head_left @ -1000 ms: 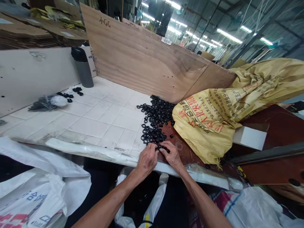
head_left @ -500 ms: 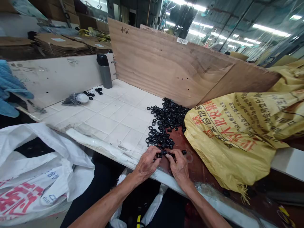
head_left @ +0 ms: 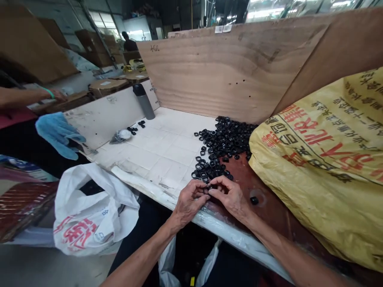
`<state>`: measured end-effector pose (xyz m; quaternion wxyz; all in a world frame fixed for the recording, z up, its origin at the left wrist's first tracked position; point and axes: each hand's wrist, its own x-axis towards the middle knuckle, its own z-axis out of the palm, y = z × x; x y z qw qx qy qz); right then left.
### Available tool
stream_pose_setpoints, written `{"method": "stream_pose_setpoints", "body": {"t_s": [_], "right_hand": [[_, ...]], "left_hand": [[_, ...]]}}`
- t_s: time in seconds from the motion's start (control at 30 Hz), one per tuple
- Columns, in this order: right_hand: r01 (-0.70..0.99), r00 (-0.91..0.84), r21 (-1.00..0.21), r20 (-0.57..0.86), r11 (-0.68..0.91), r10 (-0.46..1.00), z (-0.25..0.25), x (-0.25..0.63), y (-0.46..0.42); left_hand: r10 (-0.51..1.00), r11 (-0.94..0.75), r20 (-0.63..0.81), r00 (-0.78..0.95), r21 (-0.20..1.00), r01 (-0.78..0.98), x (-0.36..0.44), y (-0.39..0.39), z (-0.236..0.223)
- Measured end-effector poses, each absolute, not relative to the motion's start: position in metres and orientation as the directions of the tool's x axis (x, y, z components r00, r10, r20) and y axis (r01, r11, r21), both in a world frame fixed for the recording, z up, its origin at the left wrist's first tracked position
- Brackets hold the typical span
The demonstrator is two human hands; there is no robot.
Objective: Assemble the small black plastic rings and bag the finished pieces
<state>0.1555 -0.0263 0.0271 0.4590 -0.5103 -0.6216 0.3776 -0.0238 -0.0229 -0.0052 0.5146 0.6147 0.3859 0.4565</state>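
My left hand (head_left: pixel 191 198) and my right hand (head_left: pixel 229 196) meet at the table's front edge, fingertips nearly touching. Both are closed in a pinch around a small black ring-like plastic piece, mostly hidden by the fingers. Just beyond them lies a smaller cluster of black plastic rings (head_left: pixel 206 170). It runs into a large heap of the same rings (head_left: pixel 230 137) against the wooden board. One loose black piece (head_left: pixel 254 200) sits on the reddish-brown surface (head_left: pixel 239 171), right of my right hand.
A yellow woven sack (head_left: pixel 317 171) fills the right side; a wooden board (head_left: pixel 227 75) stands behind. On the white tabletop (head_left: pixel 161 139) are a grey bottle (head_left: pixel 145 105) and a small plastic bag (head_left: pixel 121 136). A white bag (head_left: pixel 95 215) hangs at left, near a blue cloth (head_left: pixel 58 131) and another person's arm (head_left: pixel 28 97).
The view has swung left, bringing another person's arm into sight. My hands have come closer together, and the black piece between them shows less. A loose piece lies apart on the right.
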Motion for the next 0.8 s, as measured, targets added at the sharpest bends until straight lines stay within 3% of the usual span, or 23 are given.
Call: {"method": "stream_pose_setpoints", "body": {"t_s": [0.2,0.63,0.8], "right_hand": [[0.245,-0.104,-0.926,0.27,0.288,0.957,0.0214,0.1594,-0.0359],[0.362,-0.153,-0.844,0.366,0.396,0.918,0.0239,0.1582,-0.0375],[0.357,-0.148,-0.843,0.374,0.402,0.916,0.0254,0.1575,-0.0379]], "left_hand": [[0.97,-0.01,0.028,0.241,0.997,-0.075,-0.0214,-0.0261,-0.0087],[0.963,-0.101,0.121,0.239,0.99,-0.096,-0.0251,-0.0251,-0.0126],[0.925,-0.279,0.272,0.265,0.96,-0.011,-0.0294,-0.0232,-0.0079]]}}
